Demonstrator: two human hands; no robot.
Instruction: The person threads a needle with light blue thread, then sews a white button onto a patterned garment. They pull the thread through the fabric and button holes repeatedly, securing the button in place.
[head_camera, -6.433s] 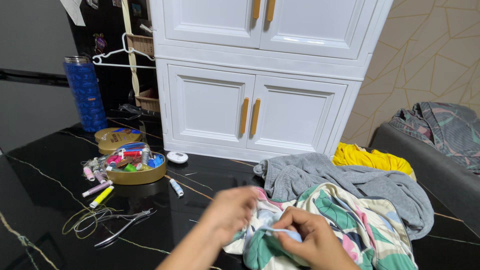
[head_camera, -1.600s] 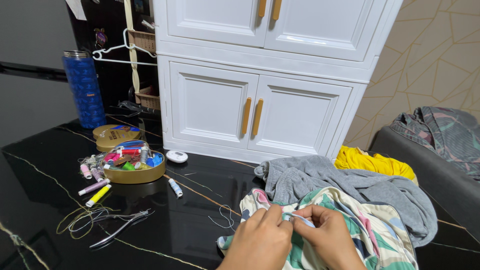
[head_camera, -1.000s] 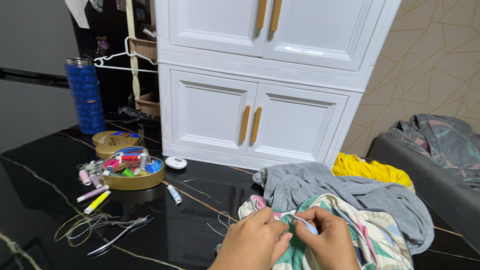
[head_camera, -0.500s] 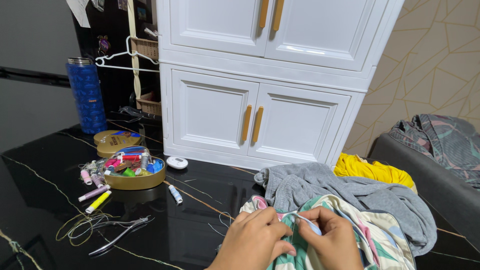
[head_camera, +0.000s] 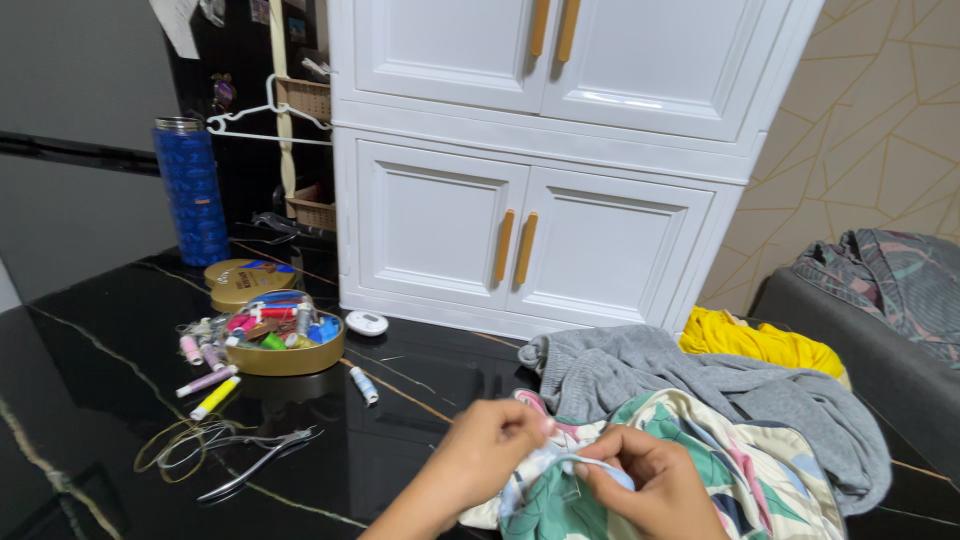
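Observation:
My left hand (head_camera: 478, 462) and my right hand (head_camera: 650, 486) meet low in the head view over a floral garment (head_camera: 760, 470) in green, pink and cream. Both hands pinch a light blue strip of that fabric (head_camera: 580, 463) between fingertips. The garment lies bunched on the black marble table (head_camera: 90, 400). A grey sweater (head_camera: 690, 385) rests just behind it, and a yellow cloth (head_camera: 760, 345) lies beyond that.
A round gold tin of thread spools (head_camera: 275, 340) stands at left, its lid (head_camera: 245, 280) behind it. Loose spools (head_camera: 362, 384), a yellow marker (head_camera: 215, 398), scissors (head_camera: 255, 465) and tangled thread lie nearby. A blue bottle (head_camera: 192, 192), a white cabinet (head_camera: 540, 190) and a grey sofa (head_camera: 880, 350) surround the table.
My hands stay on the floral garment and have shifted slightly lower and together, working the blue strip. The camera has tilted a little.

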